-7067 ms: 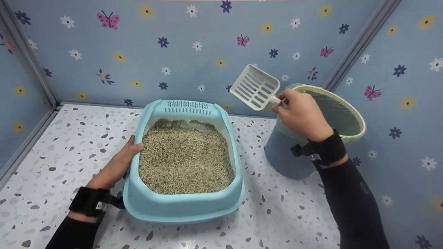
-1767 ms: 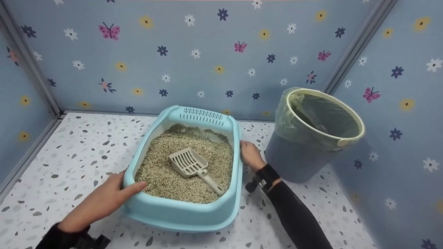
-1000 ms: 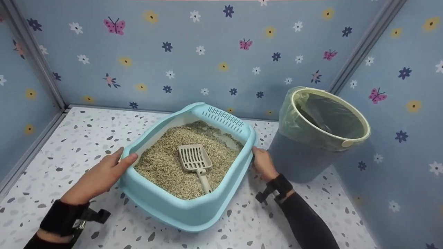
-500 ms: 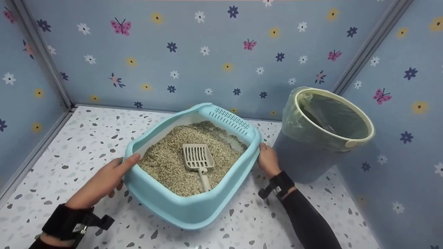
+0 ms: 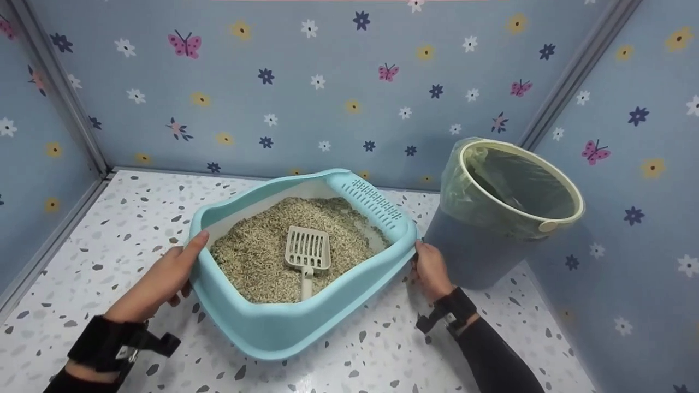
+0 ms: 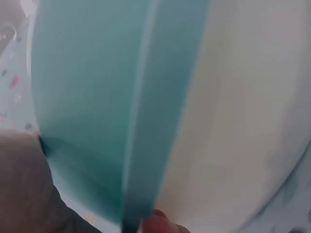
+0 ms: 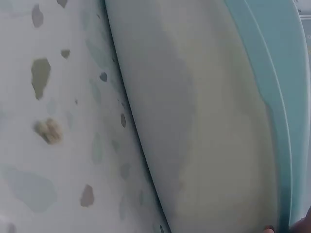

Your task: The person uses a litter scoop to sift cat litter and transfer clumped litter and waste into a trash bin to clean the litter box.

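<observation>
A light-blue litter box with a cream base stands turned at an angle, its slotted end toward the back right. Tan granular litter fills it, and on the litter lies a slotted litter scoop, handle toward the near wall. My left hand grips the box's left rim, thumb on top; in the left wrist view fingertips show under the rim. At the right corner my right hand holds the rim, its fingers partly hidden beneath.
Just right of my right hand stands a grey-blue trash bin lined with a translucent bag. Patterned wall panels close in the back and sides. The floor is speckled white; a small tan clump shows in the right wrist view.
Earliest, my right hand held the scoop near the bin; later the scoop lies in the litter and both hands grip the box. Since then the box has turned clockwise, its slotted end swinging right.
</observation>
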A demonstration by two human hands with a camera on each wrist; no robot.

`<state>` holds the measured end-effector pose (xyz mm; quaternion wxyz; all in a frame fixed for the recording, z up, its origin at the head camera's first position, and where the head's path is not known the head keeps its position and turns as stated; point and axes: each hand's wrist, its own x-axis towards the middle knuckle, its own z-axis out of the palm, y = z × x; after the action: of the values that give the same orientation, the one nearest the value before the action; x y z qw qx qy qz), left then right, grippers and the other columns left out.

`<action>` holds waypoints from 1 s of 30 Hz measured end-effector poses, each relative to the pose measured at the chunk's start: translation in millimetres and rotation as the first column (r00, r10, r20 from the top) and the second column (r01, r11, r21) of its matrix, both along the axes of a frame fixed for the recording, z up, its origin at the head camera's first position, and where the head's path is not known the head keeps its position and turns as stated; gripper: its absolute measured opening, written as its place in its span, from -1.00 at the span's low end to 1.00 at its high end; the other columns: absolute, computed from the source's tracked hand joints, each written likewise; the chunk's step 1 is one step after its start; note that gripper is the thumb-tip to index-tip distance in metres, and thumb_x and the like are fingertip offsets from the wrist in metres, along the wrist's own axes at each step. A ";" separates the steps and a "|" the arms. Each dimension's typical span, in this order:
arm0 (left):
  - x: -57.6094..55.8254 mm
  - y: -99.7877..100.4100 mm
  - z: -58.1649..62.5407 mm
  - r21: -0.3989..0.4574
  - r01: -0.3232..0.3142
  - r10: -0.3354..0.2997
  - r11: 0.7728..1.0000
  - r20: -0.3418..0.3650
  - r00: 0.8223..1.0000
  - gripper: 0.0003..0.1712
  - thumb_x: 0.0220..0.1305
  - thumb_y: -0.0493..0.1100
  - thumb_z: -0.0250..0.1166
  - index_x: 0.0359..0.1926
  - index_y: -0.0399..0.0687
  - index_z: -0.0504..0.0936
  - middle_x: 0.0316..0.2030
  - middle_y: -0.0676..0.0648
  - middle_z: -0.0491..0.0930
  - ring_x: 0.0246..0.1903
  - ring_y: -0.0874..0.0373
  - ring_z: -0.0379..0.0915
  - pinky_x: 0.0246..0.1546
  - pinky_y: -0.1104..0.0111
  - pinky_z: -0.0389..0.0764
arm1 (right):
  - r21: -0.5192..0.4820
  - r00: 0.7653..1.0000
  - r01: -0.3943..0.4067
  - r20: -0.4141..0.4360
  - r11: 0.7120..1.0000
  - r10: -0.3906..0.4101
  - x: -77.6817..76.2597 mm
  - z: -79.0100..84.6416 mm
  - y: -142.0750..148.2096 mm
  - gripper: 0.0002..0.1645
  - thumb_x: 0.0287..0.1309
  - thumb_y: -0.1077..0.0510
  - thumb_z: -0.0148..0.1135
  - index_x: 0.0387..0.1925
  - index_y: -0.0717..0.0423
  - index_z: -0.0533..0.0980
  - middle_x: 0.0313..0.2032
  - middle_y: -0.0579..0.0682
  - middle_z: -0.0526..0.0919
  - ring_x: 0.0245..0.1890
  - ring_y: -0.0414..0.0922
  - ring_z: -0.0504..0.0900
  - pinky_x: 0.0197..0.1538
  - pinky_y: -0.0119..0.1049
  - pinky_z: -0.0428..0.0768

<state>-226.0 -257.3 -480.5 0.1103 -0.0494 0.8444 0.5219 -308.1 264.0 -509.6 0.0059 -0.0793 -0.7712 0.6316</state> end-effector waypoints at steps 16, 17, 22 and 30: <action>-16.1 -7.2 0.9 0.048 -0.015 0.016 0.999 -0.024 1.000 -0.04 0.64 0.62 -0.23 -0.34 -0.11 0.56 -0.66 -0.09 0.48 -0.69 0.08 0.36 -0.64 0.25 0.44 | 0.368 0.993 0.106 -0.092 0.924 -0.077 10.0 -3.4 1.7 -0.45 0.83 -0.06 -0.19 -0.30 0.11 0.50 -0.44 0.02 0.44 -0.40 0.00 0.47 -0.24 -0.14 0.44; -19.7 -10.1 0.9 0.056 -0.009 0.011 0.998 -0.032 0.999 -0.04 0.64 0.62 -0.23 -0.36 -0.11 0.55 -0.66 -0.08 0.47 -0.70 0.10 0.33 -0.65 0.25 0.43 | 0.362 0.991 0.111 -0.105 0.925 -0.077 15.8 -5.5 1.0 -0.45 0.83 -0.06 -0.20 -0.25 0.14 0.53 -0.43 0.03 0.44 -0.37 0.01 0.48 -0.22 -0.14 0.44; -29.9 -18.7 0.5 0.112 0.010 -0.006 0.994 -0.039 0.999 -0.07 0.64 0.62 -0.20 -0.31 -0.10 0.56 -0.62 -0.07 0.48 -0.69 0.11 0.27 -0.64 0.27 0.39 | 0.250 0.995 0.063 -0.095 0.966 -0.040 35.4 -8.4 1.8 -0.47 0.84 -0.05 -0.18 -0.17 0.18 0.55 -0.44 -0.01 0.41 -0.43 -0.03 0.43 -0.29 -0.18 0.43; 10.4 5.0 6.2 0.125 0.030 -0.046 0.992 0.127 0.991 0.09 0.59 0.67 -0.25 0.24 -0.30 0.50 -0.43 -0.18 0.65 -0.47 -0.02 0.59 -0.44 0.13 0.71 | 0.351 1.000 0.009 -0.029 0.936 0.002 6.8 5.4 20.2 -0.44 0.81 -0.08 -0.17 -0.43 0.02 0.40 -0.55 -0.07 0.39 -0.56 -0.11 0.35 -0.42 -0.22 0.33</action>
<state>-215.6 -252.3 -474.3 0.1779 -0.0601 0.8024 0.5664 -301.3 284.2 -504.2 0.0323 -0.0691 -0.8711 0.4851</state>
